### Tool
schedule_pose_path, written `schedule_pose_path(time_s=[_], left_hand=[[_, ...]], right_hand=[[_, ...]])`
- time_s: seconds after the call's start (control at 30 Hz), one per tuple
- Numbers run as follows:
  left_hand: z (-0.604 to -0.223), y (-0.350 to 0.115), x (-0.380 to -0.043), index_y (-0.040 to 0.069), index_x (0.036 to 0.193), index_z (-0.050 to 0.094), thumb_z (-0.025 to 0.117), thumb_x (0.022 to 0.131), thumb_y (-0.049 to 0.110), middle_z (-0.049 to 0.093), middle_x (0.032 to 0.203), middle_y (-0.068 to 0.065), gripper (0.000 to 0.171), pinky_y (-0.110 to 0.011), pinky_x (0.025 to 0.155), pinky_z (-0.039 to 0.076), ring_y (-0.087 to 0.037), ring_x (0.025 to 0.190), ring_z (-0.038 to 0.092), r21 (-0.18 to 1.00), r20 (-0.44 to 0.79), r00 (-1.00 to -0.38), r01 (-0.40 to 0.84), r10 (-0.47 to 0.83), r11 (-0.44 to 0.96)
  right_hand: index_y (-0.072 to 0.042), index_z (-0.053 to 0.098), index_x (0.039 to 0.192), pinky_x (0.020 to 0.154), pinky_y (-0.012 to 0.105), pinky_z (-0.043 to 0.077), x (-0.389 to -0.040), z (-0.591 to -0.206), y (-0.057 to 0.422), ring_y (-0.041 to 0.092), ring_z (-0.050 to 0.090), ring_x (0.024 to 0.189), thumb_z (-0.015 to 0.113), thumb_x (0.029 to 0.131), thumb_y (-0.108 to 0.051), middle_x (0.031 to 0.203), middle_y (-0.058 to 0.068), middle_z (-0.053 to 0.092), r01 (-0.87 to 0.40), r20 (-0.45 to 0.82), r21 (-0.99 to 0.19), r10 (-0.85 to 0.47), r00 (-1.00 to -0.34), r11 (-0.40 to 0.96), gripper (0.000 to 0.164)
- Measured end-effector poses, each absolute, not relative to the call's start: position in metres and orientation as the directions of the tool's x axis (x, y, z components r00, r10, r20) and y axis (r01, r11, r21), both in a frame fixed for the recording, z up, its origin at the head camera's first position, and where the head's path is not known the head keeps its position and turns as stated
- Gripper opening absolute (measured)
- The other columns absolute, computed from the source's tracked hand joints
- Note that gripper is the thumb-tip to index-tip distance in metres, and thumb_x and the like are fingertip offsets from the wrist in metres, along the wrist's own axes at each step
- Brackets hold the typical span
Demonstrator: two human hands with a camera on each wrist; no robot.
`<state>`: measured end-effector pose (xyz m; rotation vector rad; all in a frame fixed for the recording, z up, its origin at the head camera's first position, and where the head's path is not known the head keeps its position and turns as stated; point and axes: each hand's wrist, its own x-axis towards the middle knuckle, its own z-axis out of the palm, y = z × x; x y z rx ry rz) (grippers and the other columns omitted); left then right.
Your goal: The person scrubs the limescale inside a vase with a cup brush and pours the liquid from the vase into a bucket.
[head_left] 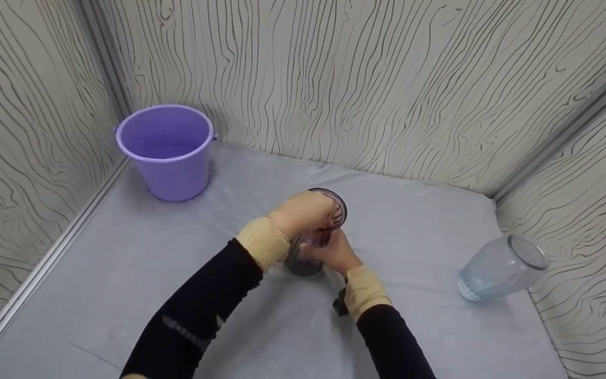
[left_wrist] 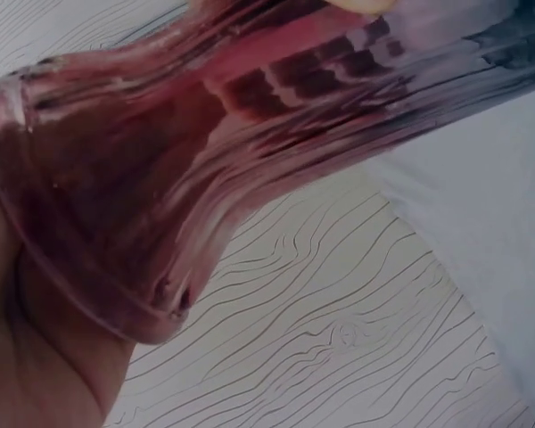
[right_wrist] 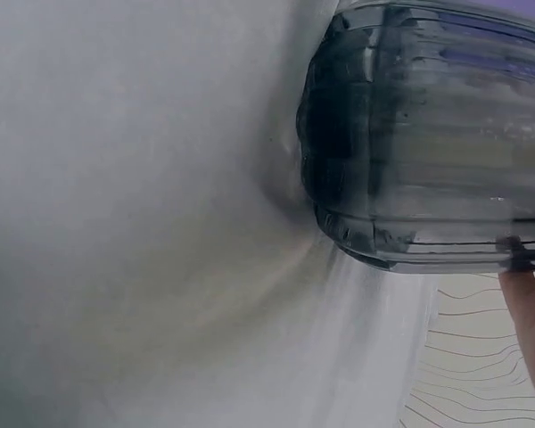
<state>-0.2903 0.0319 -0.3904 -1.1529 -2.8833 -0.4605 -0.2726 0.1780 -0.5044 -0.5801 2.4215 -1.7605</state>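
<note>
A tall glass vase point(left_wrist: 143, 196), purplish red at its flared mouth and dark grey at the base, stands at mid table, tilted in the head view. My left hand point(head_left: 303, 213) grips it at the rim; most of its fingers are hidden. Lower down, my right hand point(head_left: 334, 253) holds the vase's body, thumb across the near side. Finger shapes show through the red glass in the left wrist view. In the right wrist view the dark ribbed base point(right_wrist: 339, 134) is close to the grey cloth, and a fingertip point(right_wrist: 522, 290) touches the glass.
A purple bucket point(head_left: 179, 176) stands at the back left, by the wall corner. Near the table's right edge is a clear, bluish glass vase point(head_left: 492, 271). Pale walls with dark wavy lines point(head_left: 308, 79) enclose the grey cloth-covered table point(head_left: 413, 221) at the back and both sides.
</note>
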Motion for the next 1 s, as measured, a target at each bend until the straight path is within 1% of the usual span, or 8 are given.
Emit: schedule_pose_path(time_s=[0.17,0.3,0.43,0.57,0.63,0.73,0.87,1.0], left_hand=[[-0.388,0.031,-0.289,0.009,0.075,0.068,0.068,0.090,0.006,0.070,0.082,-0.004,0.016,-0.040,0.076,0.055,-0.020,0.072,0.057,0.215,0.116,-0.724,0.687,0.680,0.694],[-0.387,0.033,-0.284,0.012,0.073,0.067,0.069,0.086,0.002,0.069,0.080,-0.001,0.016,-0.035,0.072,0.055,-0.016,0.070,0.053,0.167,0.146,-0.723,0.691,0.675,0.703],[-0.387,0.035,-0.282,0.012,0.075,0.069,0.068,0.085,0.000,0.070,0.083,0.001,0.016,-0.031,0.072,0.054,-0.013,0.072,0.054,0.139,0.165,-0.721,0.693,0.673,0.707],[-0.387,0.035,-0.282,0.012,0.075,0.071,0.069,0.086,0.001,0.071,0.084,0.001,0.016,-0.031,0.075,0.054,-0.014,0.075,0.059,0.157,0.161,-0.727,0.686,0.667,0.710],[-0.388,0.035,-0.283,0.011,0.077,0.072,0.069,0.088,0.002,0.072,0.085,0.000,0.015,-0.032,0.077,0.054,-0.016,0.078,0.063,0.166,0.154,-0.728,0.686,0.669,0.708],[-0.391,0.033,-0.287,0.010,0.080,0.073,0.069,0.090,0.005,0.073,0.086,-0.002,0.012,-0.034,0.079,0.055,-0.020,0.081,0.067,0.200,0.146,-0.725,0.688,0.673,0.697],[-0.393,0.030,-0.292,0.007,0.084,0.074,0.067,0.092,0.007,0.073,0.086,-0.005,0.011,-0.037,0.080,0.055,-0.023,0.082,0.068,0.279,0.124,-0.728,0.678,0.674,0.680],[-0.391,0.026,-0.295,0.006,0.085,0.074,0.067,0.092,0.006,0.072,0.086,-0.005,0.010,-0.039,0.082,0.055,-0.024,0.082,0.068,0.312,0.093,-0.715,0.682,0.693,0.662]], right_hand=[[-0.002,0.059,0.105,0.065,0.024,0.046,-0.283,-0.525,0.179,0.011,0.055,0.073,0.081,0.078,0.002,0.085,0.000,0.060,-0.247,0.149,-0.929,-0.334,-0.931,0.275,0.035],[-0.004,0.056,0.103,0.066,0.025,0.044,-0.284,-0.527,0.179,0.015,0.052,0.075,0.081,0.080,-0.001,0.086,0.008,0.056,-0.238,0.141,-0.933,-0.334,-0.932,0.269,0.034],[-0.003,0.056,0.102,0.068,0.027,0.045,-0.287,-0.526,0.179,0.016,0.053,0.077,0.081,0.081,-0.001,0.086,0.004,0.056,-0.232,0.132,-0.936,-0.349,-0.928,0.264,0.033],[-0.004,0.056,0.102,0.068,0.027,0.045,-0.292,-0.524,0.183,0.015,0.054,0.076,0.080,0.080,0.002,0.085,0.000,0.056,-0.243,0.128,-0.933,-0.385,-0.914,0.265,0.034],[-0.002,0.056,0.103,0.069,0.027,0.045,-0.293,-0.522,0.185,0.015,0.053,0.077,0.080,0.080,0.003,0.086,0.000,0.055,-0.250,0.122,-0.929,-0.412,-0.903,0.274,0.034],[0.001,0.055,0.115,0.080,0.028,0.046,-0.295,-0.518,0.187,0.015,0.055,0.089,0.081,0.080,-0.001,0.098,0.002,0.059,-0.256,0.104,-0.919,-0.442,-0.891,0.300,0.044],[0.002,0.051,0.132,0.096,0.029,0.044,-0.295,-0.515,0.188,0.014,0.055,0.106,0.083,0.077,-0.004,0.120,0.006,0.061,-0.256,0.084,-0.911,-0.462,-0.883,0.324,0.063],[0.004,0.052,0.129,0.092,0.026,0.046,-0.294,-0.514,0.187,0.015,0.057,0.102,0.083,0.075,0.000,0.118,0.011,0.063,-0.256,0.083,-0.911,-0.463,-0.882,0.323,0.062]])
